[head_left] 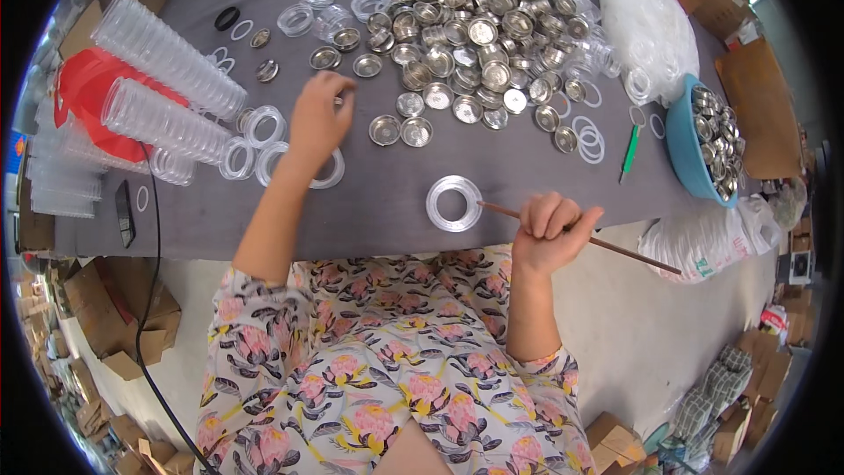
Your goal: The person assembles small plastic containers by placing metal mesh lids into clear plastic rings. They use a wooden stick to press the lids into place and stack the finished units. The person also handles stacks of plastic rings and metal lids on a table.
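My right hand (554, 230) is closed round a thin brown stick (637, 255). The stick's tip meets the right edge of a clear plastic ring (434, 203) lying flat near the table's front edge. My left hand (322, 116) is over the table with its fingers curled together. A small glint shows at its fingertips, too small to name. Nearest to it are shallow round metal caps (384, 130) and, partly behind the forearm, a clear ring (332, 178). Beyond both hands rises a big heap of silver metal caps (483, 32).
Stacked clear plastic cups (167, 119) and a red bag (83, 88) stand at the left. A blue basin (681, 145) of metal caps is at the right, near a green-handled tool (629, 154). A clear plastic bag (651, 18) lies behind. A black cable (156, 246) crosses the left edge.
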{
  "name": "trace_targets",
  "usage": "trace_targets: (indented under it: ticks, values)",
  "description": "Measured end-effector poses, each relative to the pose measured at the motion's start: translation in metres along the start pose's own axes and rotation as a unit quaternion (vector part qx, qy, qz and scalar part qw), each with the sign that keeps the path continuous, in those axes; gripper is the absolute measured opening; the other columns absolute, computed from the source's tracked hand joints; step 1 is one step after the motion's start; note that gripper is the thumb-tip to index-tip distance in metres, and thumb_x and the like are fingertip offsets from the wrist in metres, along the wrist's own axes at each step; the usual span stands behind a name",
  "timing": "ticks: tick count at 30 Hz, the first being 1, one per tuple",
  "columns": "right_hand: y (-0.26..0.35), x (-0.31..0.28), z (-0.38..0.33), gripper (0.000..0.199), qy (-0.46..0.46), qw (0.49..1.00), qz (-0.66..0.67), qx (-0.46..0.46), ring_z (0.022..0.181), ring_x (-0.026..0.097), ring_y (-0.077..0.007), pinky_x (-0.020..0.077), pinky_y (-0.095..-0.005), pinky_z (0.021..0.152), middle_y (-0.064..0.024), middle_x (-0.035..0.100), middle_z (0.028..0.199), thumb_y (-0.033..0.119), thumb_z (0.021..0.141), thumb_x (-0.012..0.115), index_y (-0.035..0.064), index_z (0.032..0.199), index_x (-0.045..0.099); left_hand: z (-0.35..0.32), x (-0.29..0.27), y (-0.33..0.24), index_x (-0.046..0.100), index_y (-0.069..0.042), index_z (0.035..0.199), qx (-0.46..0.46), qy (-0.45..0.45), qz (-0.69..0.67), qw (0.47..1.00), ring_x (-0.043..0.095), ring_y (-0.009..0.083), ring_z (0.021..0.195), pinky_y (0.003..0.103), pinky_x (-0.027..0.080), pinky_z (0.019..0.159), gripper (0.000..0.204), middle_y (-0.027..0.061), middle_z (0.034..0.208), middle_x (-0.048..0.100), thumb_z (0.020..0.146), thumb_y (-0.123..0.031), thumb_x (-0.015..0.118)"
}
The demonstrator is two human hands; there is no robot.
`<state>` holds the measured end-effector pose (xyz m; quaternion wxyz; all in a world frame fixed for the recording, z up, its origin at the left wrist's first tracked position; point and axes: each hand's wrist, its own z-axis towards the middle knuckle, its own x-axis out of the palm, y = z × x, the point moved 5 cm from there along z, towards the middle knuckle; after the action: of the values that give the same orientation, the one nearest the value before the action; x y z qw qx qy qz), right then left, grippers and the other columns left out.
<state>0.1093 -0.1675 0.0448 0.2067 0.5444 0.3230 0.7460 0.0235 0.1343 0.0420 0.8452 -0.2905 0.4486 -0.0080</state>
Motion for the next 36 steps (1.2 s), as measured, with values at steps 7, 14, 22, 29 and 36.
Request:
trace_targets:
  ticks: [7, 14, 22, 29, 36]
  values:
    - [0.006, -0.016, 0.008, 0.061, -0.072, 0.987, 0.133, 0.046, 0.041, 0.017, -0.0105, 0.0122, -0.0239, 0.036, 0.0004, 0.027, 0.043, 0.049, 0.097, 0.024, 0.0133, 0.048, 0.022, 0.064, 0.000, 0.058, 0.064, -0.005, 0.093, -0.033, -0.010, 0.078, 0.996, 0.057, 0.0302, 0.091, 0.038, 0.046, 0.078, 0.016, 0.0100, 0.096, 0.061, 0.079, -0.013, 0.060]
    - [-0.007, -0.081, 0.000, 0.051, -0.144, 0.971, -0.186, 0.041, 0.063, 0.054, -0.0197, 0.0442, -0.0299, 0.066, -0.0062, 0.055, 0.072, 0.048, 0.096, 0.029, 0.0062, 0.089, 0.057, 0.074, 0.047, -0.027, 0.063, -0.006, 0.088, 0.120, 0.057, -0.110, 0.985, 0.058, 0.0287, 0.087, 0.037, 0.046, 0.075, 0.013, 0.0092, 0.092, 0.060, 0.078, -0.015, 0.064]
    - [-0.014, -0.086, -0.001, 0.032, -0.034, 0.780, -0.590, -0.204, 0.097, 0.051, -0.0322, 0.0385, -0.0419, 0.089, -0.0157, 0.058, 0.101, 0.027, 0.094, 0.039, -0.0002, 0.099, 0.054, 0.051, 0.152, -0.174, 0.061, -0.007, 0.097, 0.387, 0.219, -0.169, 0.880, 0.054, 0.0263, 0.100, 0.038, 0.041, 0.087, 0.020, 0.0069, 0.101, 0.060, 0.077, -0.011, 0.063]
    - [-0.012, -0.094, -0.005, 0.032, -0.091, 0.813, -0.515, -0.256, 0.101, 0.049, -0.0328, 0.0360, -0.0421, 0.092, -0.0169, 0.058, 0.109, 0.029, 0.094, 0.040, 0.0004, 0.106, 0.048, 0.057, 0.240, -0.253, 0.064, -0.009, 0.087, 0.340, 0.311, -0.027, 0.887, 0.054, 0.0241, 0.095, 0.036, 0.041, 0.085, 0.018, 0.0048, 0.090, 0.062, 0.071, -0.018, 0.066]
    - [-0.013, -0.092, -0.004, 0.033, -0.079, 0.804, -0.529, -0.260, 0.098, 0.051, -0.0330, 0.0375, -0.0421, 0.090, -0.0171, 0.059, 0.108, 0.029, 0.095, 0.038, -0.0001, 0.104, 0.049, 0.058, 0.230, -0.244, 0.063, -0.007, 0.078, 0.381, 0.172, -0.088, 0.904, 0.056, 0.0241, 0.082, 0.036, 0.043, 0.077, 0.014, 0.0056, 0.078, 0.061, 0.065, -0.012, 0.067]
